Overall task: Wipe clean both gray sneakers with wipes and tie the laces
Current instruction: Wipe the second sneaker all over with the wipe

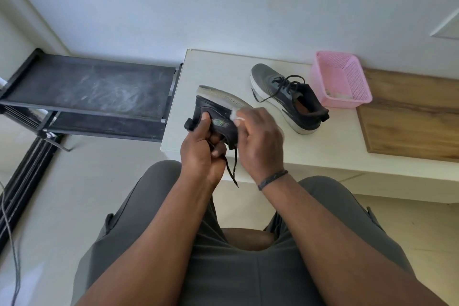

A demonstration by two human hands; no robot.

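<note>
Left hand (202, 149) grasping tipped sneaker (216, 112); right hand (260, 139) pinching wipe (234, 115) against it (second sneaker (288, 99) on desk (213, 67)).

We saw a low white table (310, 154) set against the pale wall, and on its top a gray sneaker (288, 102) stood upright on its white sole, its black laces loose. Just beside that shoe, toward the wall, stood a pink plastic basket (341, 79) with something pale in its bottom, and beside the basket a wooden board (412, 117) lay flat over the right part of the table. To the left of the table stood a black shoe rack (92, 92) on the floor (74, 181), its dusty top shelf streaked with pale marks.
</note>
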